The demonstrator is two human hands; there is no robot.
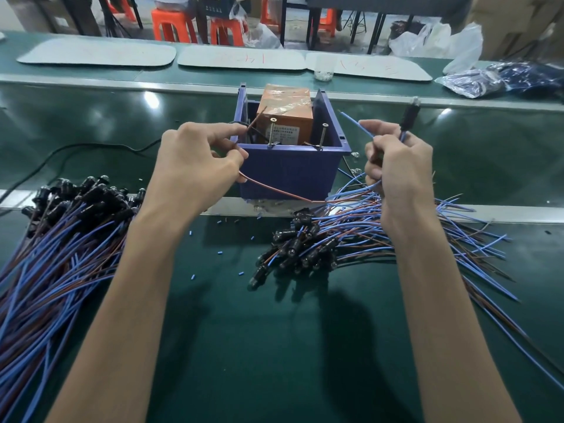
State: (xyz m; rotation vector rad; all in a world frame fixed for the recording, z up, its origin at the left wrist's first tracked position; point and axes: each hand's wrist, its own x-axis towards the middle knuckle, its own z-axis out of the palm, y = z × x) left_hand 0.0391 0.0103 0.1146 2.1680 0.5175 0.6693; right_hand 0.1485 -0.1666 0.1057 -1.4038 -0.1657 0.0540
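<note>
My left hand (195, 160) pinches a brown wire (274, 192) beside the left wall of a blue plastic box (290, 169); the wire's tip points into the box. Inside the box sits a brown taped block (285, 116) with two upright screws at the box's front rim. My right hand (396, 166) grips a black lamp holder (409, 116) by its leads, and a blue wire (355, 123) sticks up from its fingers. The brown wire runs from my left hand toward the pile under my right hand.
A heap of black holders with blue and brown wires (52, 248) lies at the left, and another heap (335, 242) at the right. Blue insulation scraps dot the green mat (259, 331). A black cable (76, 149), white pads (241, 61) and plastic bags (476, 80) lie farther back.
</note>
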